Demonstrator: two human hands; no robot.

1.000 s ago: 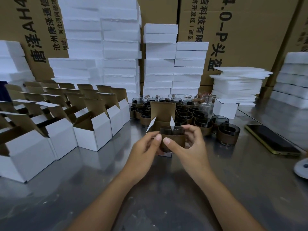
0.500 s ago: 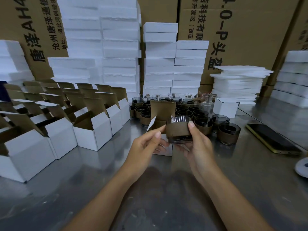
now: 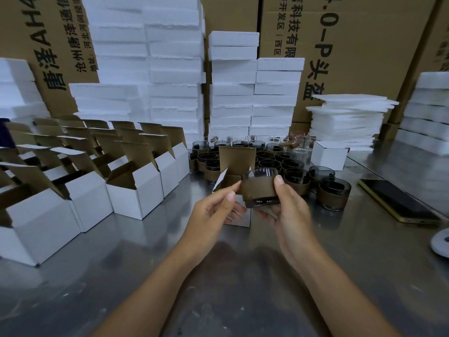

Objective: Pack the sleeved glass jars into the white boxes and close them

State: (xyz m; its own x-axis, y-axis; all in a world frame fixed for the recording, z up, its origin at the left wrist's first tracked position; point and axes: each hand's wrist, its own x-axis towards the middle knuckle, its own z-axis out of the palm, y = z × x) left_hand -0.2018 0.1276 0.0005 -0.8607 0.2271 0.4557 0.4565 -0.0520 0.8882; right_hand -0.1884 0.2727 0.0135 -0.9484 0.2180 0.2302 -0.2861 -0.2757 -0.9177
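Free tabletop (image 3: pixel 145 276) foreground (open boxes (image 3: pixel 136 198) left)

**Packing station in a warehouse or small workshop, as I see it through the head camera.** Evidence: left of my fingers (image 3: pixel 229 197), rows of identical white boxes (image 3: pixel 136 200) stand open, flaps up, on a stainless-steel desk (image 3: pixel 97 276). Just beyond the fingers, many sleeved glass jars (image 3: pixel 294 170) stand crowded together. Farther back, white foam slabs (image 3: pixel 170 69) rise in tall stacks. Behind those, large brown shipping cartons (image 3: pixel 364 57) printed with Chinese characters close off the view. Far right of the fingers, more foam slabs lie piled on the desk.
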